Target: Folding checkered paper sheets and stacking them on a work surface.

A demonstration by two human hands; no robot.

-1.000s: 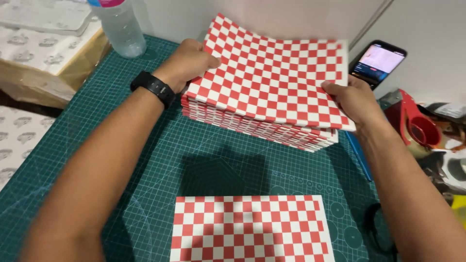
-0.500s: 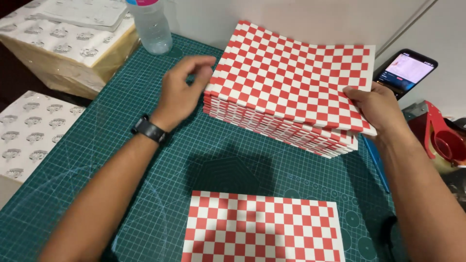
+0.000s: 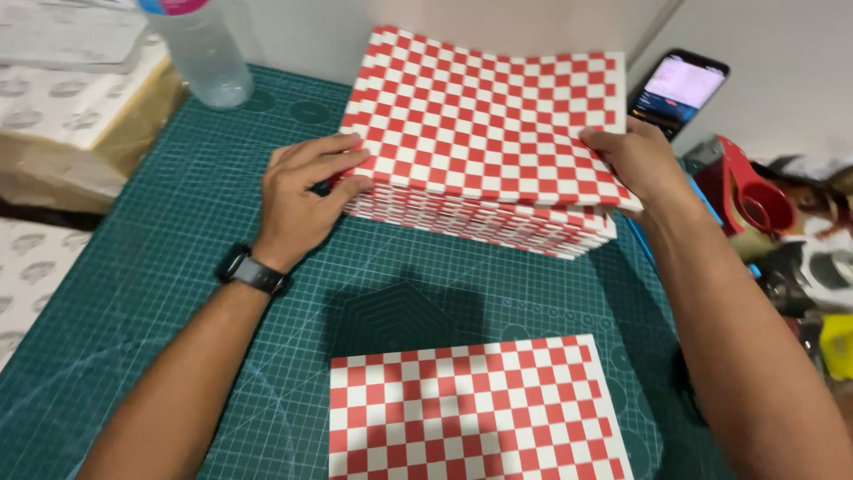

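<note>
A clear plastic bottle [image 3: 203, 55] with a pink cap stood at the green cutting mat's [image 3: 178, 267] far edge, its contents unclear. The left hand [image 3: 306, 191], fingers loosely curled, pressed the stack of red-and-white checkered sheets [image 3: 484, 133] at its left edge; earlier it had hovered apart. The right hand [image 3: 635, 160] pinched the top sheets' right edge. A single checkered sheet [image 3: 475, 413] lay nearer

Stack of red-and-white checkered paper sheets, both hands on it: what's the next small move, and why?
Probably lift the top sheet clear. The right hand pinches the raised right edge of the top sheet on the stack of red-and-white checkered paper sheets, and the left hand has fingertips at the stack's left edge. One single checkered sheet lies flat on the green cutting mat nearer the person.
</note>
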